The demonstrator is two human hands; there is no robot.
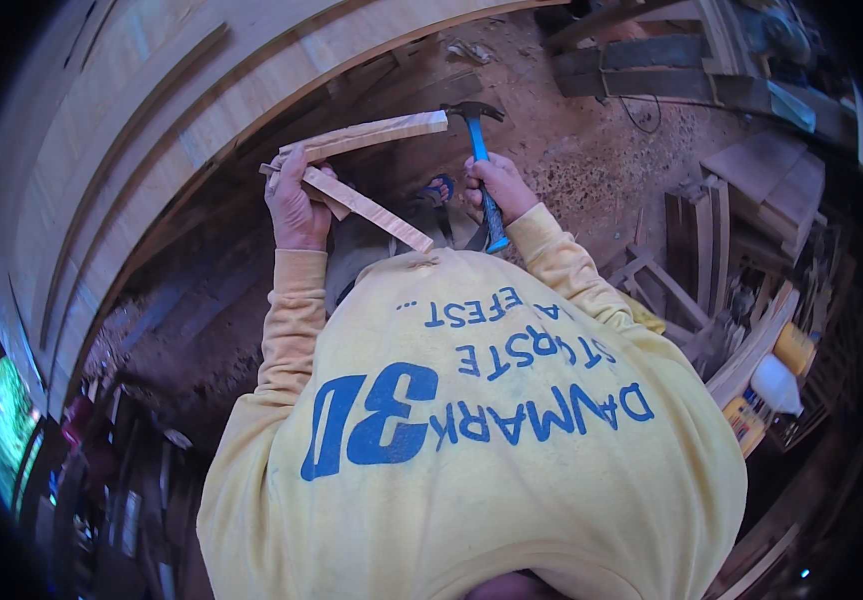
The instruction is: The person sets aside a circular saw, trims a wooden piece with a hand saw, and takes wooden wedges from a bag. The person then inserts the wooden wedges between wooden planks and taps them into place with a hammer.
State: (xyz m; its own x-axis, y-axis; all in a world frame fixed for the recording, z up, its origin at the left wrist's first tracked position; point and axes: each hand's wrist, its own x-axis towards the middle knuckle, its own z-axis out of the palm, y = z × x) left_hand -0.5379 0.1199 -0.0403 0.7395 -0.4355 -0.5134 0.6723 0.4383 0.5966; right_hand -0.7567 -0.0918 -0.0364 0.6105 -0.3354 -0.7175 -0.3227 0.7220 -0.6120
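My left hand (298, 208) is closed around the joined end of a wooden frame piece. Two narrow pale wood strips spread from it in a V: an upper strip (382, 130) reaching right toward the hammer, and a lower strip (377, 210) slanting down to my shirt front. A short wood piece shows between them near my fingers; how they are joined is hidden. In my right hand (505, 187) is a claw hammer (478, 138), gripped round its blue handle. Its dark head points up, close beside the end of the upper strip.
A large wooden workbench or panel (182, 110) curves across the upper left, with a long strip on it. Wood offcuts and stacked boards (702, 235) lie at right, near a white container (776, 384). Sawdust and scraps cover the floor (592, 150). A sandalled foot (441, 187) shows below.
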